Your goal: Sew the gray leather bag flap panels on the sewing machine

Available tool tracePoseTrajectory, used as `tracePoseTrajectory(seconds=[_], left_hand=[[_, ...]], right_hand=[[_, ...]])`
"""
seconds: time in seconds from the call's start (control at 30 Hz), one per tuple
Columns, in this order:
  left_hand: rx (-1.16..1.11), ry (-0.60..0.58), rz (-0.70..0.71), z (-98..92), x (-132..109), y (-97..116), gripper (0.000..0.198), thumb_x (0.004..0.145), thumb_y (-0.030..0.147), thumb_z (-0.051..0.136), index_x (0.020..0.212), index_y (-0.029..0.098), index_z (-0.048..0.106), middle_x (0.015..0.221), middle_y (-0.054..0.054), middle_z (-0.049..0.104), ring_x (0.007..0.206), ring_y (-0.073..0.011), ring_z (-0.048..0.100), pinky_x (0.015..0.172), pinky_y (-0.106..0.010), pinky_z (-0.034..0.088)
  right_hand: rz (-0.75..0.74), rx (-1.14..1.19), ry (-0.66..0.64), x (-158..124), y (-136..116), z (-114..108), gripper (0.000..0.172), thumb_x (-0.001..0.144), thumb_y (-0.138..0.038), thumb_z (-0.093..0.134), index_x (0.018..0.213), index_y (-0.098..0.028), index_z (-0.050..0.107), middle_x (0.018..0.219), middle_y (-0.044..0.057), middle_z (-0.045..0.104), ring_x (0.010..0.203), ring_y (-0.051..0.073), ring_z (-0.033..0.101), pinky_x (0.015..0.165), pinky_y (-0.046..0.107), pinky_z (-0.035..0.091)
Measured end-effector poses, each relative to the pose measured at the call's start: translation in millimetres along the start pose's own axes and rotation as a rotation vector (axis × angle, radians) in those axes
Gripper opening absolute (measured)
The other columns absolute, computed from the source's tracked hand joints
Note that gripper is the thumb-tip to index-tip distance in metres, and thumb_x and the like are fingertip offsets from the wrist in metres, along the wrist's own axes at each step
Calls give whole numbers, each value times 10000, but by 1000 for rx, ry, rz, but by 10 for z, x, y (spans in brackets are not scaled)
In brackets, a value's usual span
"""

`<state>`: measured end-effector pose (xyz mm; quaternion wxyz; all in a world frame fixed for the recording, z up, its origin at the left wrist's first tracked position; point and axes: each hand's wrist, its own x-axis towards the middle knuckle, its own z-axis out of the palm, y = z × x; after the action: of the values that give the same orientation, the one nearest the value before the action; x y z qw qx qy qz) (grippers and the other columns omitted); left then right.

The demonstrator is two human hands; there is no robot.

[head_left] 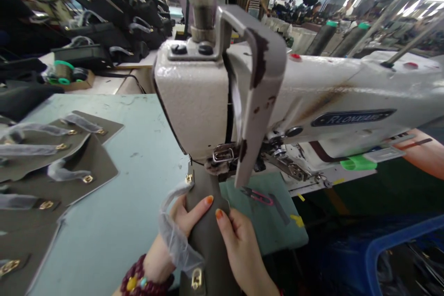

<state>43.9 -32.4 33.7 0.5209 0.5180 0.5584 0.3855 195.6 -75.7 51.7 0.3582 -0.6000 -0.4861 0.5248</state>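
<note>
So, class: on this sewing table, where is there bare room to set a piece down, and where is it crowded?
Free: the pale green table top between the stacked leather panels and the sewing machine, reaching the near edge. Crowded: under the machine head, where the left hand and right hand press the grey piece.

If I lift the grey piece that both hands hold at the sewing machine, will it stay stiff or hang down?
The grey piece probably bends rather than stays rigid: it curves over the machine's post under the left hand and right hand. The plastic-wrapped strap looks floppy and would likely dangle. The wrap may feel slippery. The brass buckle adds slight weight at that end.
</note>
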Motion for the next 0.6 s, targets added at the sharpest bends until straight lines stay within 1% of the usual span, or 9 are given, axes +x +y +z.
tracePoseTrajectory(seconds=[0.1,0.2,0.37,0.47,0.53,0.6], left_hand=[[-5,18,-14,-16,67,20,441,838,554,600,1117,236,724,1024,-136,721,998,-373,680,859,-512,589],[-1,6,-20,-35,129,51,496,839,563,590,1198,239,700,1059,-141,712,1041,-388,660,873,-529,582],[-91,-14,-91,-55,222,134,514,840,558,589,1233,239,677,1060,-144,709,964,-375,682,808,-524,601],[-115,48,-105,-61,277,254,525,794,536,660,1212,219,679,1012,-144,716,907,-367,683,779,-525,599],[-91,91,-86,-74,309,376,514,759,534,688,1170,225,697,977,-127,719,915,-367,673,789,-520,594],[-43,81,-43,-98,337,505,467,762,545,660,1113,244,726,953,-113,719,964,-374,658,827,-514,584]], right_hand=[[1,-3,14,63,-13,2,469,946,-548,405,676,-168,456,648,-5,437,624,125,383,568,252,287],[-2,-2,34,117,-40,8,452,943,-525,421,649,-183,409,632,-17,403,614,120,365,559,249,280],[-29,23,29,198,-69,43,424,956,-485,414,661,-181,430,631,-22,400,616,119,363,561,244,285],[-45,33,40,250,-76,68,419,957,-475,417,657,-182,426,624,-25,389,609,117,351,555,243,280],[-53,38,47,285,-90,80,411,955,-463,418,653,-184,419,619,-27,382,604,116,347,553,244,277],[-58,38,49,318,-109,87,407,953,-455,415,649,-185,417,614,-28,378,602,117,350,557,246,279]])
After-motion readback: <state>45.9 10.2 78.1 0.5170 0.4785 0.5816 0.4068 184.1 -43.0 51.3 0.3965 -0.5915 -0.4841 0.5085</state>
